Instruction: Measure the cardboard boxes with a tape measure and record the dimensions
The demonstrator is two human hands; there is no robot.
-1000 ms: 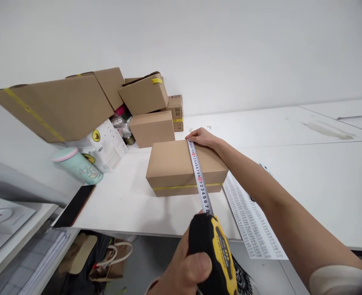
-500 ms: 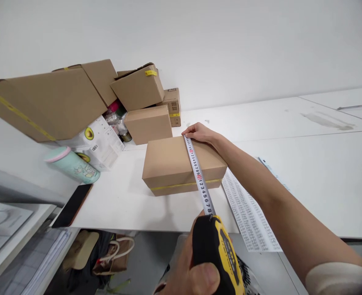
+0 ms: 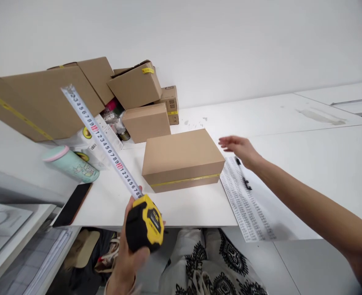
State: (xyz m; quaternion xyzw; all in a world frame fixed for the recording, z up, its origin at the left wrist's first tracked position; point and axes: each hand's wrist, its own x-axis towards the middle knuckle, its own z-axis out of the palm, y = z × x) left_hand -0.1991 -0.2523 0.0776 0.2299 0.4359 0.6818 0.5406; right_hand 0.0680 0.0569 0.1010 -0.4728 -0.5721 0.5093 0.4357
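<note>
My left hand [image 3: 127, 256] is closed around a yellow and black tape measure [image 3: 150, 223] in front of the table edge. Its metal blade [image 3: 102, 141] stays pulled out, slanting up to the left with the tip raised before the big carton. A closed cardboard box [image 3: 182, 157] with a yellow strip along its front side sits on the white table. Right of this box, my right hand [image 3: 238, 148] hovers empty with its fingers stretched out. Below that hand lie a printed sheet [image 3: 245, 211] and a black pen [image 3: 244, 174].
Several cardboard boxes [image 3: 145, 123] are stacked at the back left. A mint tumbler [image 3: 73, 164] lies tilted near a white avocado-print box [image 3: 99, 149]. A dark phone-like slab [image 3: 71, 205] rests at the table's left corner. Bags [image 3: 107, 256] sit below the table.
My right hand has let go of the tape's end and moved right, off the box. My left hand has swung the tape measure left, its blade now clear of the box.
</note>
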